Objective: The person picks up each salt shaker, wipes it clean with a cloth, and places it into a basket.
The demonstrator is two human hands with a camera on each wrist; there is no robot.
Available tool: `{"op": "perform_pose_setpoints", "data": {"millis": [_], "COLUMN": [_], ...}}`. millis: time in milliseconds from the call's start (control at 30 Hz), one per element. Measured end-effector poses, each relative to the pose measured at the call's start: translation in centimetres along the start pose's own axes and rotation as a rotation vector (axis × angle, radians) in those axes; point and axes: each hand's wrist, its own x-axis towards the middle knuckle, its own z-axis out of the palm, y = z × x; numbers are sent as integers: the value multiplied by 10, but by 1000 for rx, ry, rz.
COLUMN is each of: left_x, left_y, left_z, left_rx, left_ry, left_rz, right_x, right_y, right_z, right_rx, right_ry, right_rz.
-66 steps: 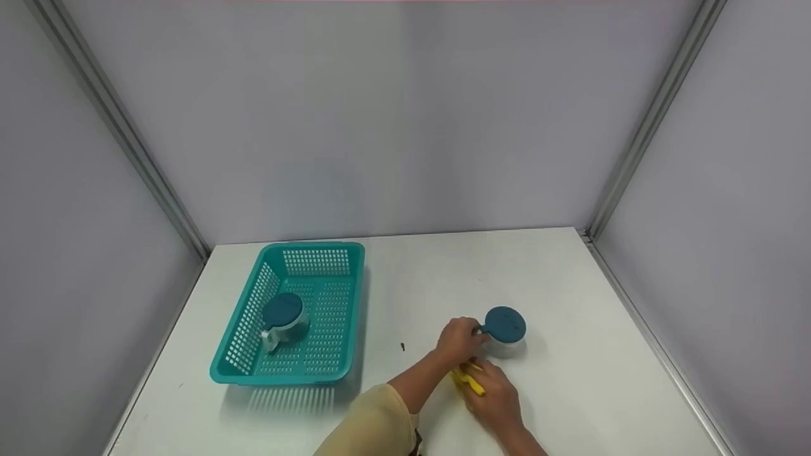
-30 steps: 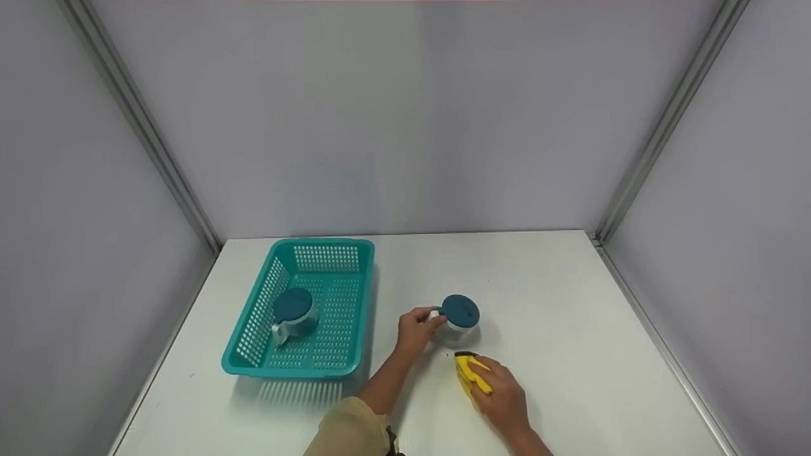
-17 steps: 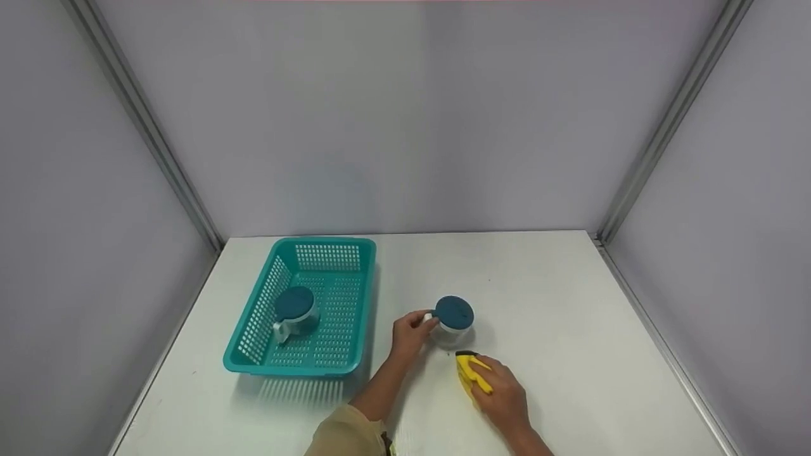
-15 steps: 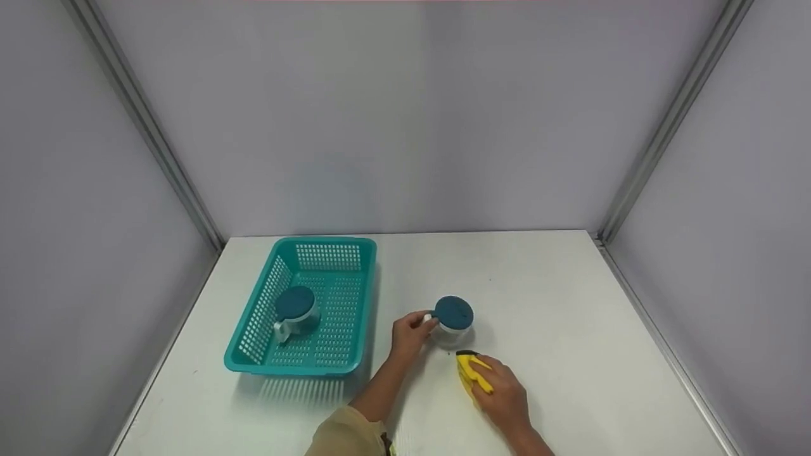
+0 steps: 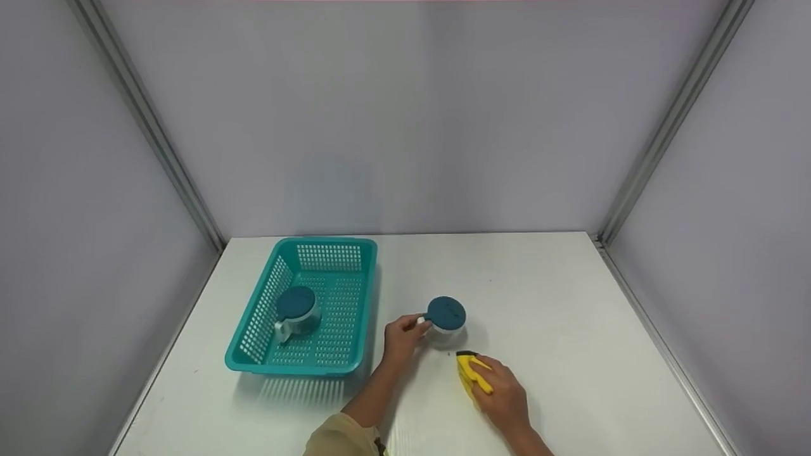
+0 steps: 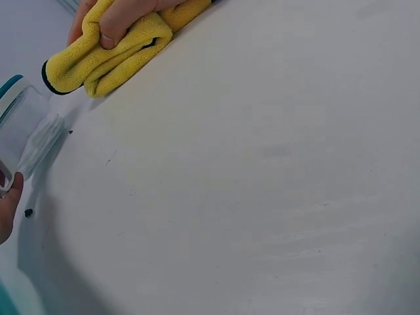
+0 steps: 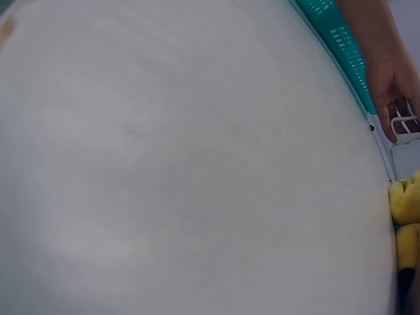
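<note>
A clear jar with a dark blue lid (image 5: 446, 313) stands upright in the middle of the white table, or just above it; I cannot tell which. My left hand (image 5: 400, 341) grips its white handle from the left side. In the left wrist view, the clear wall of this jar (image 6: 27, 128) shows at the left edge. A folded yellow cloth with dark edging (image 5: 471, 373) lies under my right hand (image 5: 505, 398), whose fingers hold it against the table close in front of the jar. The left wrist view shows fingers pressing into the same cloth (image 6: 118, 56).
To the left stands a teal perforated basket (image 5: 362, 304), with a second lidded jar (image 5: 296, 305) of the same kind inside. Small dark specks lie on the table, one dark crumb (image 6: 28, 212) being the largest. Grey panels (image 5: 405, 126) enclose the table's back and sides.
My left hand has brought the jar leftward, closer to the basket, and the hands have come apart. The cloth stays in my right hand, nearly still over the last second.
</note>
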Motion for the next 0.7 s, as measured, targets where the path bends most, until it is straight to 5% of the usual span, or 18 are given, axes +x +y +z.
{"op": "perform_pose_setpoints", "data": {"millis": [233,700], "left_x": [-5,-25], "left_y": [8,27], "left_z": [-11,-15], "left_rx": [4,31], "left_ry": [10,20], "left_rz": [4,121], "right_x": [0,4], "right_y": [0,-4], "right_z": [1,2], "right_rx": [2,29], "right_ry": [10,48], "right_rz": [-3,44]}}
